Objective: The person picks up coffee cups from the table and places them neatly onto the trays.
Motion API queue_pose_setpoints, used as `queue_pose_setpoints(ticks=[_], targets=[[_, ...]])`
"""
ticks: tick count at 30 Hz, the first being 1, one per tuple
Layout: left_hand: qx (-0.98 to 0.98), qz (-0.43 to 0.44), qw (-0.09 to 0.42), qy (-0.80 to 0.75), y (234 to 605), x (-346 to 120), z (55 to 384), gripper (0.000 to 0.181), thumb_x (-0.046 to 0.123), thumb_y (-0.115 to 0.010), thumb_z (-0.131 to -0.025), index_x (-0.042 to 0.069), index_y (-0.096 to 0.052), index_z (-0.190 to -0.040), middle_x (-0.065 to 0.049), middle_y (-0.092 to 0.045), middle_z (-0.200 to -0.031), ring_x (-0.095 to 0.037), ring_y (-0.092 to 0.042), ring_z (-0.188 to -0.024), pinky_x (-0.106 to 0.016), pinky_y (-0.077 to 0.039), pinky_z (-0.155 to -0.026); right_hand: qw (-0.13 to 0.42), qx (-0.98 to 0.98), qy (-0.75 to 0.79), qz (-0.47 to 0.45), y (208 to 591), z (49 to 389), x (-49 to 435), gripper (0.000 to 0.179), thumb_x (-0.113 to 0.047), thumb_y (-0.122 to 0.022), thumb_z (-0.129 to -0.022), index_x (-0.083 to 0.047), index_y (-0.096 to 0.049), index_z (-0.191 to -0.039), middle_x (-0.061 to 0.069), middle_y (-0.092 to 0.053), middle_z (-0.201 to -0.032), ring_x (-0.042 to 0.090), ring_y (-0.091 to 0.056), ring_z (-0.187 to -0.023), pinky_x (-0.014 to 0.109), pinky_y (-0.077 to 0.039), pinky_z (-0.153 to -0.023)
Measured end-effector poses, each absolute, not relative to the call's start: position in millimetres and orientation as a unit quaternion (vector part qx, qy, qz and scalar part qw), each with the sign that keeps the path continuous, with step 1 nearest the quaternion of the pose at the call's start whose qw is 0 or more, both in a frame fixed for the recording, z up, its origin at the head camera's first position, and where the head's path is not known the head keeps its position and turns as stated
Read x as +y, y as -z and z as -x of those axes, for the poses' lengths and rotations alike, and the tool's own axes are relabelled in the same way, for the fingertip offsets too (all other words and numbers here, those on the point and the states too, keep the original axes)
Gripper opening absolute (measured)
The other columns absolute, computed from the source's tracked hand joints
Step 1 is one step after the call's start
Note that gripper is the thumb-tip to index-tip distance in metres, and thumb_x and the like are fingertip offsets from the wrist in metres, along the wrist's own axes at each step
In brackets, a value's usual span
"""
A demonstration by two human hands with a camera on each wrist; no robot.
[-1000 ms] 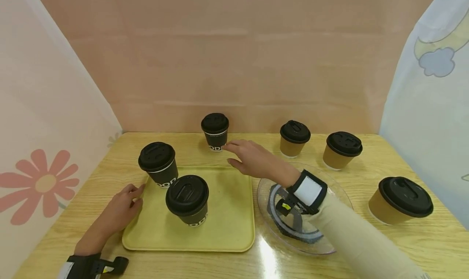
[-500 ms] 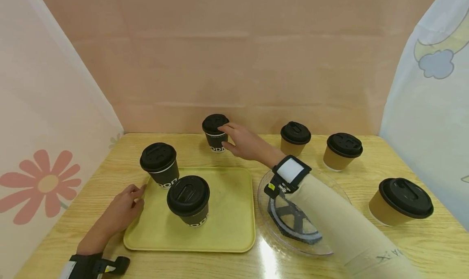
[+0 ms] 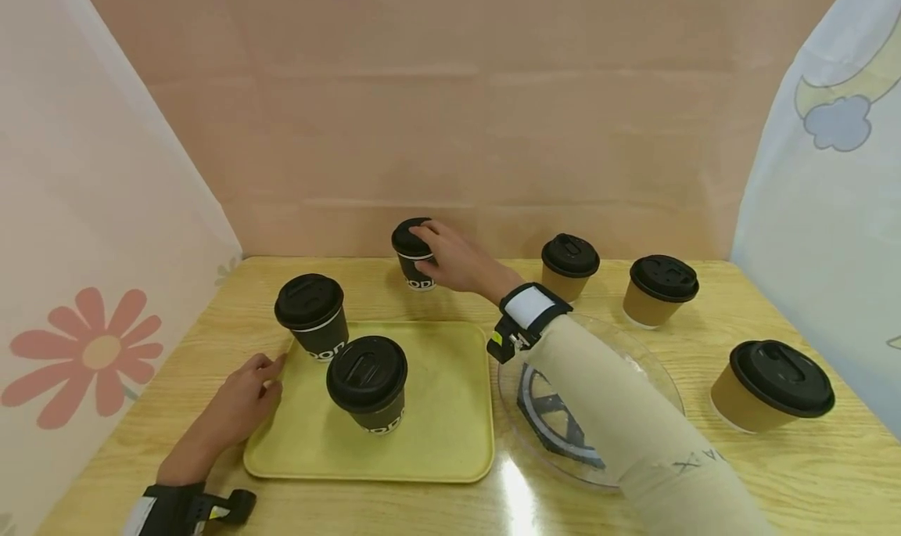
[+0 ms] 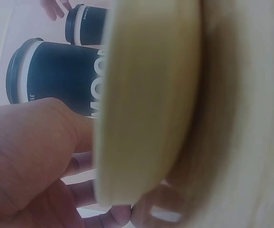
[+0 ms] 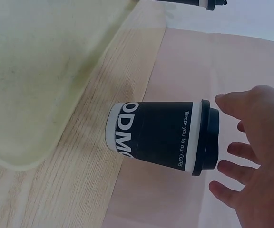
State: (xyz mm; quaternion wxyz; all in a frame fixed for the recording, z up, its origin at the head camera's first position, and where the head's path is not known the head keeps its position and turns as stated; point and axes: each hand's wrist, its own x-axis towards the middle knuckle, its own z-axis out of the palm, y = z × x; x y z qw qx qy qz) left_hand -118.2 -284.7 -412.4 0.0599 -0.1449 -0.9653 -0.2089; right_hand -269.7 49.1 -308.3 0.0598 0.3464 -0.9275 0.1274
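My left hand (image 3: 246,399) grips the left rim of a yellow tray (image 3: 443,426); in the left wrist view the rim hides part of its fingers. Two black lidded paper coffee cups stand on the tray, a rear-left cup (image 3: 310,309) and a front cup (image 3: 367,379). Behind the tray another black coffee cup (image 5: 161,135) stands upright on the table. My right hand (image 3: 457,258) is at that cup's right side, fingers spread near its black lid (image 5: 207,137). In the right wrist view the fingers are bent loosely around the lid's end without closing on it.
A clear round plate (image 3: 651,364) with a dark wheel-like pattern lies right of the tray, under my right forearm. Brown lidded cups stand to the right: a back cup (image 3: 568,266), a middle cup (image 3: 658,289) and a front cup (image 3: 770,387). Cloth walls (image 3: 457,129) enclose the table.
My right hand has moved back and slightly left, rising from beside the rear black cup to its lid. The left hand stays at the tray rim. The cups have not moved on the table.
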Motion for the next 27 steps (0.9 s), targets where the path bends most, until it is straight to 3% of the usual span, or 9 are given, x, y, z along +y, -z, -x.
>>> queue_pose_setpoints(ticks=[15, 27], targets=[[-0.965, 0.144, 0.049, 0.215, 410, -280, 121, 0.041, -0.003, -0.056, -0.091, -0.019, -0.051, -0.129, -0.01, -0.054, -0.091, -0.005, -0.045, -0.062, -0.022, -0.039, -0.053, 0.046, -0.948, -0.107, -0.296, 315, 287, 45, 0.073, -0.041, -0.06, -0.095, -0.021, -0.024, -0.156, 0.018, -0.02, -0.159, 0.042, -0.029, -0.144, 0.059, -0.027, -0.115], [-0.965, 0.141, 0.053, 0.216, 410, -280, 118, 0.041, -0.003, -0.056, -0.09, -0.018, -0.052, -0.128, -0.01, -0.053, -0.089, -0.005, -0.042, -0.062, -0.021, -0.038, -0.053, 0.045, -0.959, -0.081, -0.268, 318, 294, 35, 0.079, -0.049, -0.06, -0.093, -0.025, -0.02, -0.156, 0.018, -0.013, -0.162, 0.042, -0.022, -0.147, 0.06, -0.028, -0.114]])
